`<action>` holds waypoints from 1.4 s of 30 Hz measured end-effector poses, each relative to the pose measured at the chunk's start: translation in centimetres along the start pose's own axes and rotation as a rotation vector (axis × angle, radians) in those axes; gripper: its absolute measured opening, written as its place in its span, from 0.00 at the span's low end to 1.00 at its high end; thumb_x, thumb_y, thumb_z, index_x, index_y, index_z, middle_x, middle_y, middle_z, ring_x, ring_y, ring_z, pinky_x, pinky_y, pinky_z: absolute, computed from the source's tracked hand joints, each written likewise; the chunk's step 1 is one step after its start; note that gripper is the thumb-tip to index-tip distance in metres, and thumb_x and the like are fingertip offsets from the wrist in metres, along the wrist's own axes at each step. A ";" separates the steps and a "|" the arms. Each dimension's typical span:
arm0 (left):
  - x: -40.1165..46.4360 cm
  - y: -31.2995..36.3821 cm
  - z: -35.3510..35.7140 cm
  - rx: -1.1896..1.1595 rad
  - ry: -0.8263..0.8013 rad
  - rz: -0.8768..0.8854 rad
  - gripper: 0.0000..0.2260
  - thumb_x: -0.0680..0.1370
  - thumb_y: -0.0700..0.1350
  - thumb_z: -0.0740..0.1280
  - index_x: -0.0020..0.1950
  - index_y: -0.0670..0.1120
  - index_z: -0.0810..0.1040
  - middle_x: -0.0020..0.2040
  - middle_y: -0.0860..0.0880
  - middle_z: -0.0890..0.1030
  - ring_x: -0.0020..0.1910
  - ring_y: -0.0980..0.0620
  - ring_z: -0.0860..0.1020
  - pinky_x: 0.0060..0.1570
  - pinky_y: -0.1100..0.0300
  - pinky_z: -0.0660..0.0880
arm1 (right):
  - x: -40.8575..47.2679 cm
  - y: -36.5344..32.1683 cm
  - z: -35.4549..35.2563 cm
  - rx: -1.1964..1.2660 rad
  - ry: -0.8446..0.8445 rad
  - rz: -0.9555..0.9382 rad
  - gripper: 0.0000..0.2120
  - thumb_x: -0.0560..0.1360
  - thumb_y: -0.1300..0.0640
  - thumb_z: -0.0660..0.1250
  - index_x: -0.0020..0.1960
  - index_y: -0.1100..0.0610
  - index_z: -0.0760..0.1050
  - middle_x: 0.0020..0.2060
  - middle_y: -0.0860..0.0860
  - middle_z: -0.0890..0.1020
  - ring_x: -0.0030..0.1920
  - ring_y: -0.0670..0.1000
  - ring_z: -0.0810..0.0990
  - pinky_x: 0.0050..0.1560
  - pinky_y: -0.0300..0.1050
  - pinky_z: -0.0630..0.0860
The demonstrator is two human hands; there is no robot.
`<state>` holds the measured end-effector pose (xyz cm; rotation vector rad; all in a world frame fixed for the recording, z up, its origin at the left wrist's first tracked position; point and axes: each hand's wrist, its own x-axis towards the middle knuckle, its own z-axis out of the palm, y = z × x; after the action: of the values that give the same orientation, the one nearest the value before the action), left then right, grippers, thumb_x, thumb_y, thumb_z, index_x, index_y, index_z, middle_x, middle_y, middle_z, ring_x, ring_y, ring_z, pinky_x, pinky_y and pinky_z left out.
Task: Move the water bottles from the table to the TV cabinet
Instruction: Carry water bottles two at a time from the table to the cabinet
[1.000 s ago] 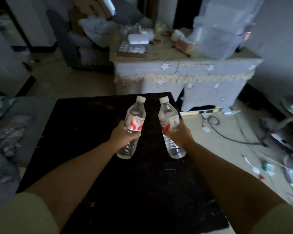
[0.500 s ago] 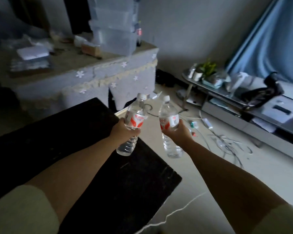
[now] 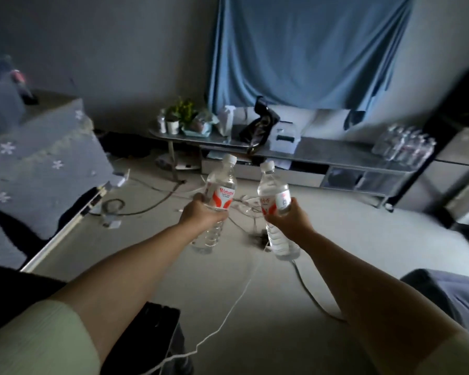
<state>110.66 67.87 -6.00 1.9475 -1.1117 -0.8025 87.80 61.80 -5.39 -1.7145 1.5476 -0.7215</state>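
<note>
Left hand (image 3: 202,215) grips one water bottle (image 3: 219,190), right hand (image 3: 290,219) grips another bottle (image 3: 274,197). Both upright, well short of the TV cabinet (image 3: 336,155).

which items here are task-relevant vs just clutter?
Job: left hand gripping left bottle; right hand gripping right bottle; TV cabinet; bottle group already on it.
Clutter: potted plant, floor cables, blue curtain.
</note>
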 end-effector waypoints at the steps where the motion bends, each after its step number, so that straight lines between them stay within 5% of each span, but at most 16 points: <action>1: 0.5 1.2 1.9 0.007 -0.023 0.016 0.28 0.63 0.57 0.77 0.57 0.51 0.71 0.52 0.52 0.79 0.47 0.50 0.77 0.45 0.61 0.72 | 0.5 1.2 -1.8 0.003 0.029 0.019 0.26 0.67 0.47 0.76 0.58 0.54 0.68 0.44 0.48 0.79 0.42 0.49 0.77 0.42 0.44 0.72; 11: 3.9 10.7 18.5 0.000 -0.301 0.171 0.26 0.64 0.55 0.78 0.55 0.50 0.72 0.51 0.52 0.80 0.46 0.51 0.77 0.44 0.61 0.71 | 2.9 12.3 -15.5 -0.038 0.271 0.209 0.25 0.67 0.47 0.76 0.56 0.55 0.69 0.47 0.52 0.81 0.47 0.55 0.81 0.50 0.53 0.79; 16: 6.3 13.6 24.6 0.057 -0.406 0.220 0.27 0.62 0.56 0.78 0.56 0.49 0.75 0.52 0.50 0.82 0.50 0.48 0.80 0.52 0.55 0.76 | 4.2 16.4 -18.8 -0.061 0.401 0.290 0.23 0.66 0.40 0.73 0.50 0.52 0.69 0.39 0.46 0.78 0.38 0.47 0.78 0.34 0.41 0.70; 21: 10.9 16.6 29.5 0.141 -0.530 0.276 0.29 0.62 0.58 0.77 0.58 0.50 0.75 0.54 0.50 0.82 0.51 0.48 0.79 0.53 0.54 0.76 | 7.9 18.8 -21.3 -0.064 0.501 0.363 0.21 0.68 0.41 0.72 0.49 0.51 0.68 0.36 0.43 0.76 0.35 0.45 0.76 0.31 0.38 0.66; 29: 18.5 23.1 35.9 0.245 -0.600 0.386 0.29 0.63 0.58 0.77 0.59 0.49 0.76 0.55 0.49 0.82 0.54 0.47 0.80 0.56 0.54 0.76 | 14.1 20.9 -24.6 -0.014 0.604 0.434 0.20 0.70 0.41 0.71 0.51 0.52 0.68 0.41 0.48 0.80 0.43 0.51 0.80 0.47 0.50 0.78; 42: 21.6 31.4 50.5 0.233 -0.660 0.414 0.29 0.63 0.57 0.78 0.57 0.50 0.71 0.56 0.49 0.80 0.54 0.46 0.78 0.50 0.59 0.72 | 22.3 29.3 -35.4 -0.013 0.615 0.469 0.20 0.69 0.41 0.71 0.51 0.51 0.68 0.41 0.47 0.79 0.41 0.50 0.79 0.42 0.44 0.73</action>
<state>66.34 22.90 -9.86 1.5603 -1.9957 -1.1524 45.18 33.92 -9.01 -1.1020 2.2649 -1.0371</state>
